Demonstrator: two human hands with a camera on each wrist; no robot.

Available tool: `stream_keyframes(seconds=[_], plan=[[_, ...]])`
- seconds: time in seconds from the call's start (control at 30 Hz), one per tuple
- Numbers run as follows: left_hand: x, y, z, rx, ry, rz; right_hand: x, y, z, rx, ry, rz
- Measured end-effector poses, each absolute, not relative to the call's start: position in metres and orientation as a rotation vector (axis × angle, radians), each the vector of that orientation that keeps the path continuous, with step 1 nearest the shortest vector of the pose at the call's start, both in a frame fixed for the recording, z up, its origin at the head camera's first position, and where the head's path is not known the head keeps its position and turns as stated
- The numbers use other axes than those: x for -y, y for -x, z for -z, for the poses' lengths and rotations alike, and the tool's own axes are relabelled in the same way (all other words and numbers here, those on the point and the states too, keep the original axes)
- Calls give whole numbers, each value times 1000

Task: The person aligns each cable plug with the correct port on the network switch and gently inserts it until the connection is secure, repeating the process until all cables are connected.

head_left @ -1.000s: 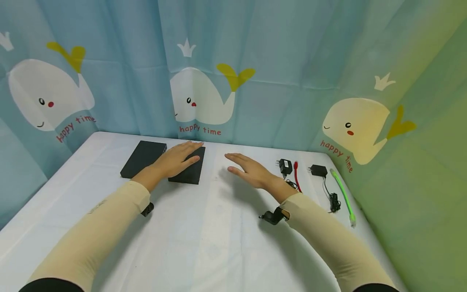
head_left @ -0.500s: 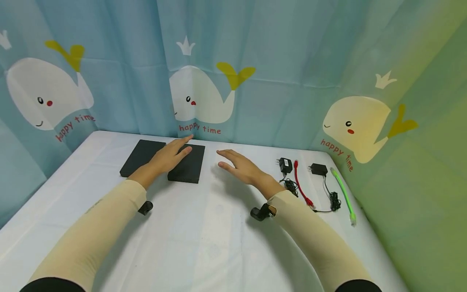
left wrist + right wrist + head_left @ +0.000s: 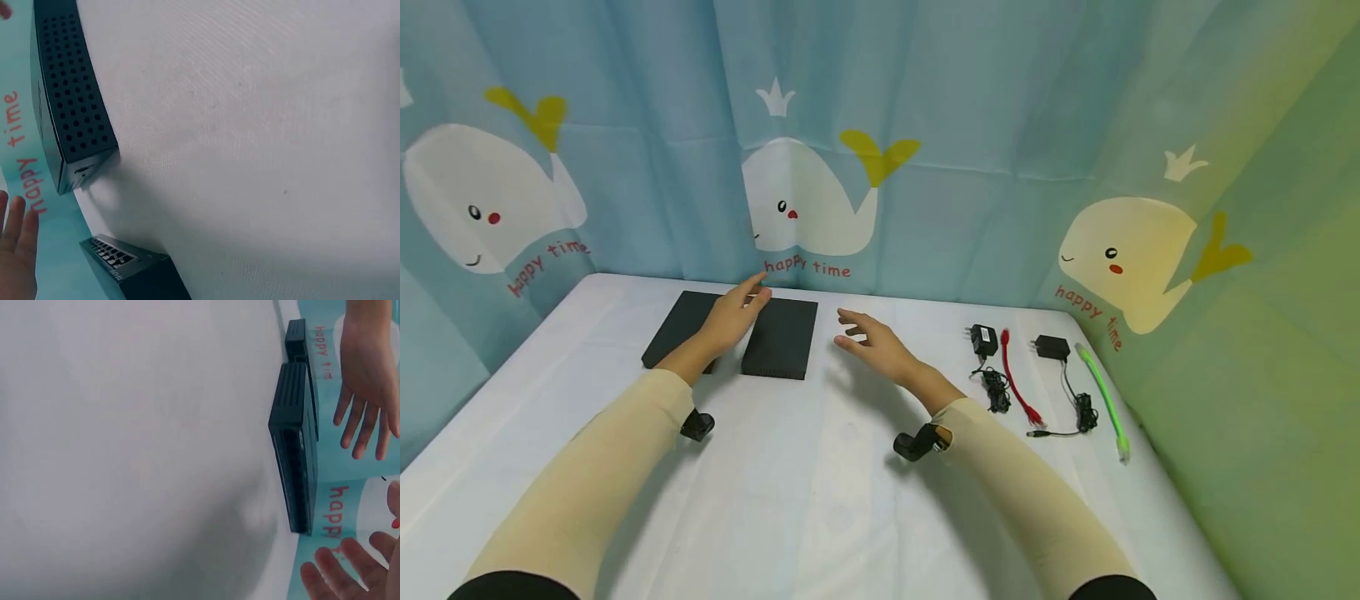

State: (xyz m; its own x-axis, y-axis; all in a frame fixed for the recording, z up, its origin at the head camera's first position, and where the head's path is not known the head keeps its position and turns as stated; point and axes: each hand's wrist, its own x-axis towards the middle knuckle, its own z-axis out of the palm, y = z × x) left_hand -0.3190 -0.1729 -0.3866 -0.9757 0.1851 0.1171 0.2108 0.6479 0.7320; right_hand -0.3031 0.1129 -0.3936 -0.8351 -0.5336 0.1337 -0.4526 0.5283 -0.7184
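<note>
Two flat black boxes lie side by side toward the back left of the table: a left box (image 3: 679, 327) and a right box (image 3: 781, 337). In the left wrist view the right box shows a side full of round vent holes (image 3: 72, 87), and the left box (image 3: 153, 281) shows a row of network ports. My left hand (image 3: 730, 321) is held above the left box and overlaps it, fingers extended, holding nothing. To the right of the right box hovers my right hand (image 3: 876, 350), fingers loosely bent, its shadow on the cloth below. Nothing is in it.
On the table's right side lie two black power adapters (image 3: 983, 340) (image 3: 1051, 347) with bundled cords, a red network cable (image 3: 1017, 383) and a green network cable (image 3: 1105, 404). A whale-print curtain (image 3: 970, 167) hangs behind the white table (image 3: 820, 500).
My left hand has moved left, off the right box and over the left one. The right hand has shifted a little left, its fingers bending slightly; the adapters and red cable are now fully uncovered.
</note>
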Motion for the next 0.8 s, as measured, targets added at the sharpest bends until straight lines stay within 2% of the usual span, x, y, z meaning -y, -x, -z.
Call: stream_keyframes(seconds=[0.3, 0.8], plan=[[183, 322, 392, 2831, 158, 1360, -98, 301, 405, -2594, 707, 1347], [183, 326, 403, 2877, 86, 1395, -85, 300, 422, -2366, 597, 1634]])
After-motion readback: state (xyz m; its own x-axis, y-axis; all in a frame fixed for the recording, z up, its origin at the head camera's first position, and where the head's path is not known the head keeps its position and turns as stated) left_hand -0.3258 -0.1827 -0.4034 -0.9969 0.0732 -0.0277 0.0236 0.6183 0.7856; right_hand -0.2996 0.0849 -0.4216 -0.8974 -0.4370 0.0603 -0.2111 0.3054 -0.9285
